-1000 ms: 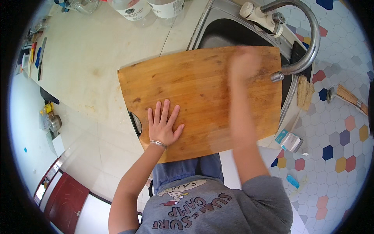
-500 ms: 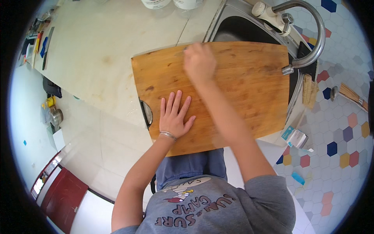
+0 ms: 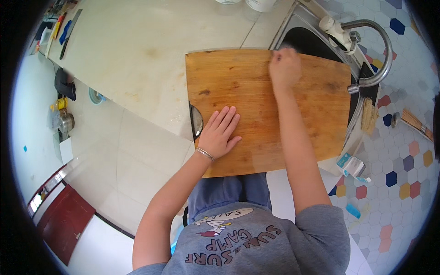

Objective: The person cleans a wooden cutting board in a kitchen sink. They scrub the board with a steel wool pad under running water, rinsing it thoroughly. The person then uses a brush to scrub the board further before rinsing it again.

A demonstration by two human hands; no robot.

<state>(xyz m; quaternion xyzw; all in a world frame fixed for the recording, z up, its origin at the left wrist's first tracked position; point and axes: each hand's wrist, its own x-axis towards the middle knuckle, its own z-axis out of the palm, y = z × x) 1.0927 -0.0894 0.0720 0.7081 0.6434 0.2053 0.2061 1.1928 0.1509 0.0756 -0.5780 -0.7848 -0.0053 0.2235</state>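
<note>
A wooden cutting board (image 3: 252, 142) lies across the counter and reaches over part of the sink. My left hand (image 3: 221, 133) rests flat on its left part, fingers stretched out, beside the board's oval handle hole (image 3: 196, 121). Near the far edge of the board, my right hand (image 3: 285, 69) is closed, its fingers curled. A small greyish blur shows at its fingertips; what it holds, if anything, I cannot make out.
Behind the board sits a steel sink (image 3: 307, 41) with a curved faucet (image 3: 387, 50) at its right. White containers (image 3: 261, 3) stand at the back. A loofah-like scrubber (image 3: 368, 117) and a small box (image 3: 350, 163) lie at right. Knives (image 3: 71, 32) lie far left.
My right hand has moved to the right along the board's far edge. My left hand stays flat on the board. The whole view has shifted, and the board appears farther right.
</note>
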